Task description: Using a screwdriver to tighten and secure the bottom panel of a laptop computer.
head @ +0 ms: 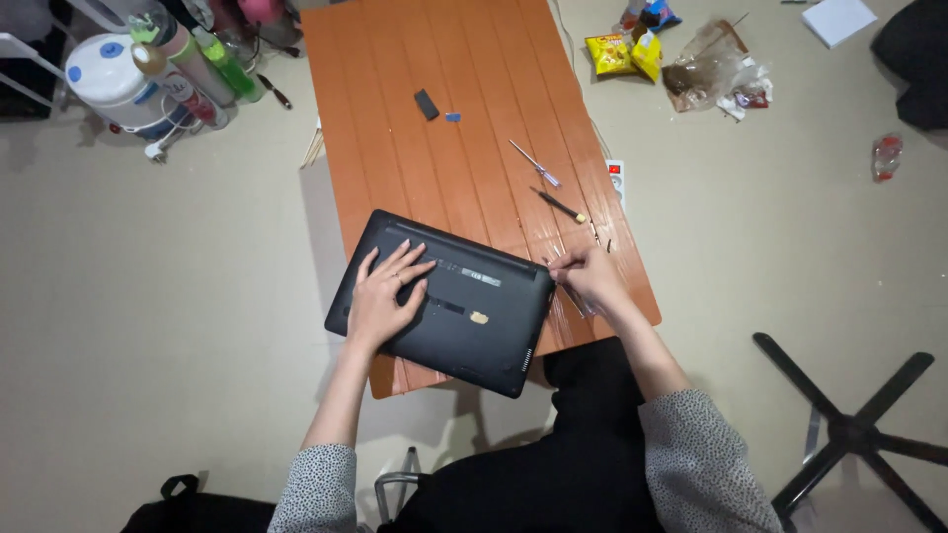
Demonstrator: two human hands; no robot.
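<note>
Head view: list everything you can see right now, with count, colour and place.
table: one, orange, centre
laptop: one, black, upside down on table's near end
screwdrivers: two, right of table middle
small black block: one, far end of table
small blue piece: one, beside the block
bottles: several, green and clear, floor top left
snack packets: several, mostly yellow, floor top right
chair base: one, black, bottom right
left hand: flat on laptop
right hand: at laptop's right corner, fingers pinching something small
</note>
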